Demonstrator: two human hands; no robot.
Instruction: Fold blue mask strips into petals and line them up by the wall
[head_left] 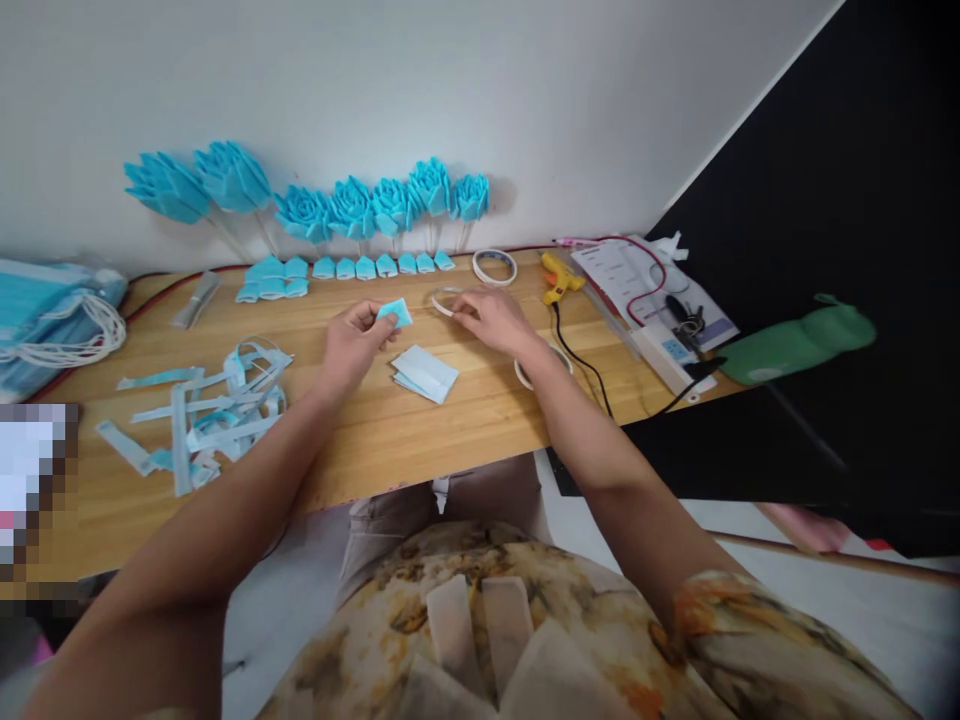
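Note:
My left hand (354, 342) is closed, pinching a small folded light-blue piece of mask fabric (395, 314) between thumb and fingers. To its right, my right hand (491, 318) has its fingertips closed on the rim of a narrow roll of white tape (442, 306); part of the roll is hidden by the fingers. Below and between the hands lies a small stack of pale blue fabric rectangles (426, 374). Another tape roll (523, 374) lies partly hidden under my right forearm. A wider tape roll (495, 266) rests farther back on the table.
Blue fabric flowers (352, 208) on sticks lean against the wall, with a row of folded blue pieces (365, 267) before them. Cut strips (225, 410) lie at left, near bagged masks (45, 310). At right are a yellow glue gun (561, 280), its cord, papers (622, 265) and a green pouch (795, 340).

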